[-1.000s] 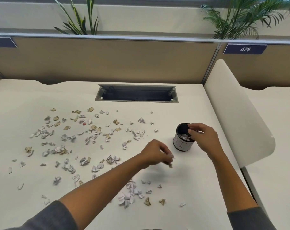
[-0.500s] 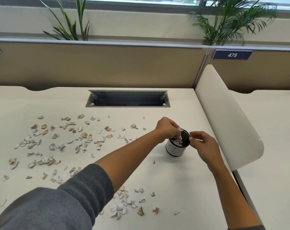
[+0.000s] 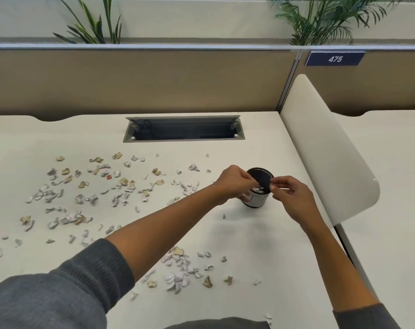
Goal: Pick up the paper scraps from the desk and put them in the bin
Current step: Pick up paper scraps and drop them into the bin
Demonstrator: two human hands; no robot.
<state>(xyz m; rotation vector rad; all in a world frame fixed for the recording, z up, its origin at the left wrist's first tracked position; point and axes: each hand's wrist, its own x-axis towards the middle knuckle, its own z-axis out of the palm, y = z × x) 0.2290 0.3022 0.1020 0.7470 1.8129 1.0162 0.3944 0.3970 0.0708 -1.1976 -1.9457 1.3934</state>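
Observation:
A small round bin (image 3: pixel 257 200), black inside with a white side, stands on the cream desk (image 3: pixel 249 233) right of centre. White scraps show inside it. My left hand (image 3: pixel 235 182) is over its left rim, fingertips pinched on a paper scrap at the opening. My right hand (image 3: pixel 292 198) pinches the bin's right rim. Many white and tan paper scraps (image 3: pixel 83 198) lie scattered over the left half of the desk, and a smaller cluster (image 3: pixel 180 274) lies near the front edge.
An open cable tray (image 3: pixel 184 129) is sunk into the desk behind the bin. A curved cream divider (image 3: pixel 325 157) bounds the desk on the right. A tan partition with plants behind it closes the far side.
My left hand lifted from the desk near the front and moved up to the bin's mouth with a scrap. My right hand stayed at the bin's rim.

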